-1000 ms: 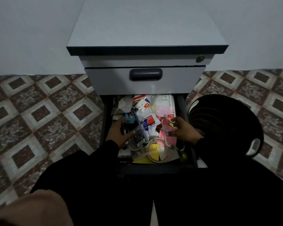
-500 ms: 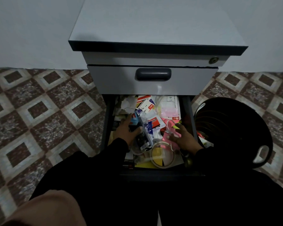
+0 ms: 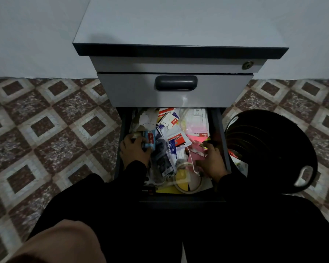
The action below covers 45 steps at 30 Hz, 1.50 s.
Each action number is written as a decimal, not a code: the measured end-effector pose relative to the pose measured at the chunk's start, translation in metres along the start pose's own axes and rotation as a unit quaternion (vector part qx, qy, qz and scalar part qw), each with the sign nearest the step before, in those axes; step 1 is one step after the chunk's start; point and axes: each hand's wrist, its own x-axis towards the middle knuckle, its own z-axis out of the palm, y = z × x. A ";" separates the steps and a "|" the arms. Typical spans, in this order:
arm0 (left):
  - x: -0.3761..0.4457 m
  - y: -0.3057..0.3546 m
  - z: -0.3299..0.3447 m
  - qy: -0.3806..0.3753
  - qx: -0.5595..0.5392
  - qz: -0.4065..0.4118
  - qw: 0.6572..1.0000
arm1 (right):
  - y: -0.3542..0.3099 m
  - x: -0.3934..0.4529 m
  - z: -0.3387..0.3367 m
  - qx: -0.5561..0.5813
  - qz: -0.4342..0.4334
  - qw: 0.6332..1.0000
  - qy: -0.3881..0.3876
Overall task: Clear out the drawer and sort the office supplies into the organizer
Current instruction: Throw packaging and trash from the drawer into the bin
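The lower drawer (image 3: 221, 141) of a grey cabinet is pulled out and crammed with office supplies. Among them are a blue packet (image 3: 150, 139), white packets with red labels (image 3: 176, 138), a clear blister pack (image 3: 162, 160), pink paper (image 3: 196, 138) and a clear tape roll (image 3: 187, 180). My left hand (image 3: 134, 151) is on the left side of the clutter. Its fingers curl down beside the blue packet and the fingertips are hidden. My right hand (image 3: 212, 163) rests with spread fingers on the pink paper at the right side. No organizer is in view.
A black round bin (image 3: 270, 149) with a handle hole stands on the patterned tile floor to the right of the drawer. The upper drawer with its dark handle (image 3: 176, 83) is closed. My knee (image 3: 55, 243) fills the lower left corner.
My left hand let go of the dark item it held and moved further back to the blue packet. My right hand released the small piece and lowered onto the pink paper. The camera moved closer.
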 end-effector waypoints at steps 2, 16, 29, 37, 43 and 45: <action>0.000 -0.002 0.004 -0.007 -0.061 0.013 0.998 | 0.003 0.002 0.002 -0.019 0.022 1.000 0.004; -0.001 0.003 0.003 -0.068 -0.112 -0.100 0.986 | 0.003 0.003 -0.008 0.083 0.078 0.993 0.023; 0.002 -0.004 0.003 -0.130 -0.242 -0.120 0.954 | -0.006 0.003 -0.024 0.396 0.102 0.911 0.059; 0.001 -0.003 0.001 -0.149 -0.277 -0.118 0.942 | -0.018 -0.008 -0.025 0.391 0.056 0.918 -0.032; -0.004 -0.001 -0.001 -0.146 -0.323 -0.119 0.927 | -0.016 -0.017 0.000 0.393 0.076 0.909 -0.113; -0.006 -0.002 0.000 -0.143 -0.329 -0.115 0.926 | -0.015 -0.018 0.004 0.375 0.077 0.917 -0.117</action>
